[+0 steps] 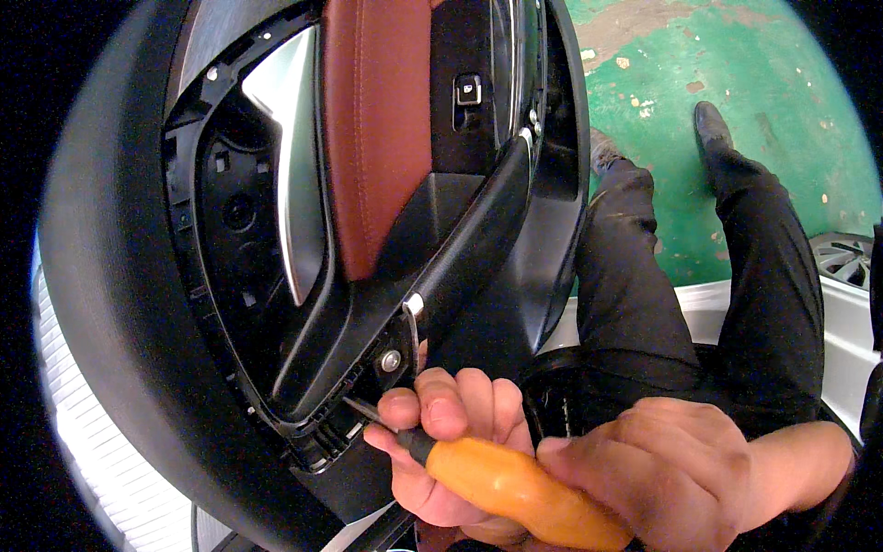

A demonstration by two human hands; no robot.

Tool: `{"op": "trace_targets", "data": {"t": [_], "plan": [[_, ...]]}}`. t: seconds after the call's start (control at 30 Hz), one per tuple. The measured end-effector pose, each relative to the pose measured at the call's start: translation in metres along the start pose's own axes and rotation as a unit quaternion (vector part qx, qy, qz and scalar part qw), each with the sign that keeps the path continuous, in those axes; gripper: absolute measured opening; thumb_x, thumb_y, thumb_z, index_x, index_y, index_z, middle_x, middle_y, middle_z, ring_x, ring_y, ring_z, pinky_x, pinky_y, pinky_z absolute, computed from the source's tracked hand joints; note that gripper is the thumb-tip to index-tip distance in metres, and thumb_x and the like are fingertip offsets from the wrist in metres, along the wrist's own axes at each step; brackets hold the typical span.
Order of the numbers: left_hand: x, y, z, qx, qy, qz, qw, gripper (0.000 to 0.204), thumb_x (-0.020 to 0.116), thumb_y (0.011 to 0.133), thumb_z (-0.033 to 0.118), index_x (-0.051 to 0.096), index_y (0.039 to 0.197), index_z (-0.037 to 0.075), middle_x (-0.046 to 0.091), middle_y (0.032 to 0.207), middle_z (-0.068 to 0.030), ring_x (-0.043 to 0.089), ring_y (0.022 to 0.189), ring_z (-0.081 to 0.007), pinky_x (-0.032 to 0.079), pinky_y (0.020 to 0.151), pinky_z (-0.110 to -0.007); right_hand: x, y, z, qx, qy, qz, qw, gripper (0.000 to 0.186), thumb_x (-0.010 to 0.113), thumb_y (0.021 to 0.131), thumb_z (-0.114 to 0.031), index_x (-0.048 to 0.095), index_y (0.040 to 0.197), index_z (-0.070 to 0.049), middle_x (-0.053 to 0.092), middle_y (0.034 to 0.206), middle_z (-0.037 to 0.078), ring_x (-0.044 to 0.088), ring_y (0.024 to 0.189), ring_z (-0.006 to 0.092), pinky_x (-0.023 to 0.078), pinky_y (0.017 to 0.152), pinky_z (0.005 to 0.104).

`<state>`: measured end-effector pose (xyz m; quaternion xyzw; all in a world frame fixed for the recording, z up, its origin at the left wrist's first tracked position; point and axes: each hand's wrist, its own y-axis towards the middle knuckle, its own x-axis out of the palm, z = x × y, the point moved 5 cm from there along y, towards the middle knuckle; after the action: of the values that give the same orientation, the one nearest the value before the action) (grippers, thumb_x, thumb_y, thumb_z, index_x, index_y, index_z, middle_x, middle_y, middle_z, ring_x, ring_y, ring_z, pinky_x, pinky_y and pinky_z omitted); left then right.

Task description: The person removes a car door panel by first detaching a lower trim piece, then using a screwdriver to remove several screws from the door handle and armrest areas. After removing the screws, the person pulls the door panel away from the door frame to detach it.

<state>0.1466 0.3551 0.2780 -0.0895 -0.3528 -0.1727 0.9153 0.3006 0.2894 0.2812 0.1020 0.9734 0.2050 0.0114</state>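
A screwdriver with a fat orange handle (510, 483) and a thin metal shaft lies slantwise over the lower end of a car door panel (377, 304). My right hand (676, 469) is closed round the back of the handle, coming in from the right. My left hand (455, 414) pinches the front of the screwdriver near its dark collar, fingers bent. Its shaft points up and left at a black plastic seam of the panel; whether the tip touches cannot be made out. Just above my left fingers sits a silver screw head (390, 360) in a dark recess.
The panel has a red leather armrest (377, 120), a silver door handle trim (292, 166), a small switch (468, 89) and open black cavities. To the right are two legs in dark trousers (635, 267), a worn green floor (782, 55) and part of a wheel (843, 258).
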Motion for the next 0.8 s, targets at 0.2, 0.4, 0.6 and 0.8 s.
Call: {"op": "trace_targets", "data": {"t": [0.2,0.4,0.6,0.8], "plan": [[0.0,0.0,-0.008,0.011,-0.013,-0.007,1.0,0.045,0.054,0.099,0.049,0.061,0.13,0.016,0.065,0.111,-0.0063,0.045,0.071,-0.0117,0.036,0.065,-0.027,-0.011,0.015,-0.011,0.021,0.017,-0.027,0.999,0.055,0.079,0.08,-0.043,0.065,0.104,0.004,0.067,0.083,0.013,0.069,0.068,0.0254,0.056,0.064,0.028],[0.008,-0.007,-0.019,-0.002,-0.074,-0.013,0.997,0.048,0.075,0.089,0.025,0.058,0.131,0.01,0.065,0.117,-0.0158,0.06,0.085,-0.0188,0.049,0.08,-0.033,-0.016,0.021,-0.017,0.087,-0.118,-0.105,0.984,0.05,0.074,0.082,-0.033,0.059,0.119,-0.003,0.06,0.076,0.007,0.065,0.061,0.0247,0.055,0.057,0.0365],[0.012,0.001,-0.008,-0.027,-0.12,-0.009,0.992,0.045,0.076,0.086,0.019,0.058,0.125,0.003,0.066,0.115,-0.0217,0.065,0.094,-0.023,0.054,0.084,-0.033,-0.012,0.038,-0.044,-0.221,-0.367,-0.111,0.897,0.04,0.069,0.079,-0.016,0.063,0.113,0.005,0.052,0.073,0.002,0.051,0.055,0.0119,0.042,0.045,0.0235],[0.003,-0.008,-0.016,-0.013,-0.047,0.068,0.997,0.052,0.082,0.079,0.022,0.059,0.121,0.001,0.067,0.114,-0.0235,0.067,0.099,-0.0286,0.054,0.09,-0.036,-0.001,0.028,-0.032,-0.089,-0.239,-0.138,0.957,0.047,0.074,0.079,-0.019,0.059,0.116,0.005,0.051,0.071,0.007,0.056,0.053,0.0201,0.047,0.045,0.0317]]}}
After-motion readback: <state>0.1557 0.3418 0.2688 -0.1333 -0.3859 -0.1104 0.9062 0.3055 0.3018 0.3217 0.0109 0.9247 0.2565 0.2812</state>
